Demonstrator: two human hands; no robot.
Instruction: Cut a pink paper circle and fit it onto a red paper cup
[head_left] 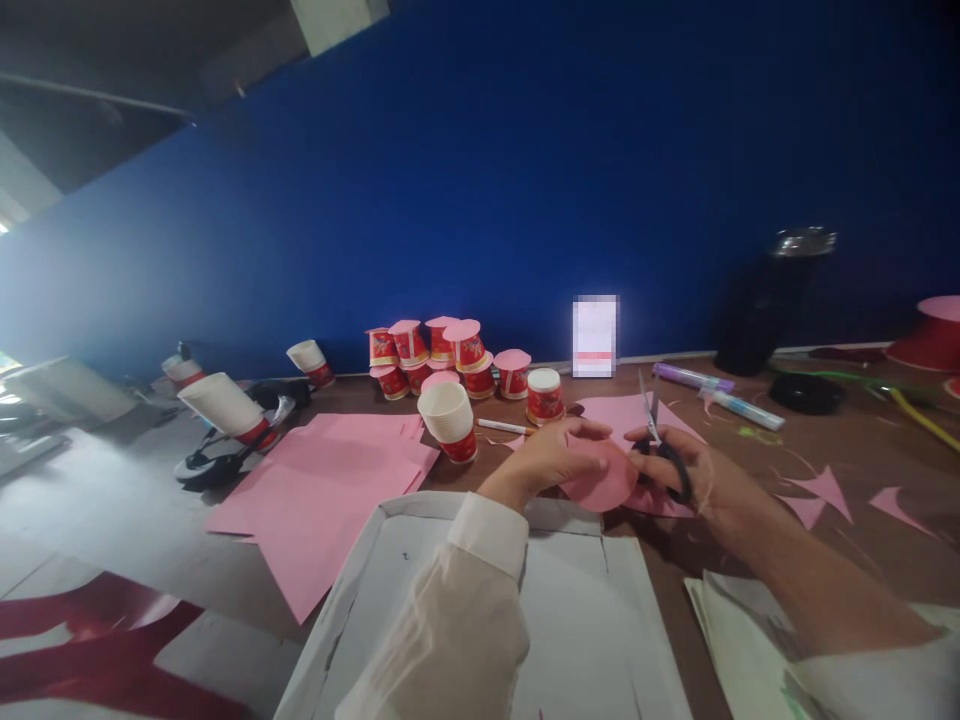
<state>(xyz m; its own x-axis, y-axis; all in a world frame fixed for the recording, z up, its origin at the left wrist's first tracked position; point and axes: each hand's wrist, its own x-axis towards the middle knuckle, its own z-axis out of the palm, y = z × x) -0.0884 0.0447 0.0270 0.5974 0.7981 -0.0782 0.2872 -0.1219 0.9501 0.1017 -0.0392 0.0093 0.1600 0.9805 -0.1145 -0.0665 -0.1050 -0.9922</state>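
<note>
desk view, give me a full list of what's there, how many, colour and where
pink-topped cups: about nine, red, clustered by the wall
upturned cup: one, red and white, behind the hands
cup stacks: several, white and red, centre and left
paper sheets: a pile, pink, left
markers: two, purple and light blue, right
pen: one, white, centre
paper scraps: several, pink, right
bottle: one, black, back right
round object: one, black, beside it
tray: one, white, front
wall: one, blue, back
paper circle: one, pink, at left hand
scissors: one, black-handled, in right hand
hands: two, left and right, centre-right
</note>
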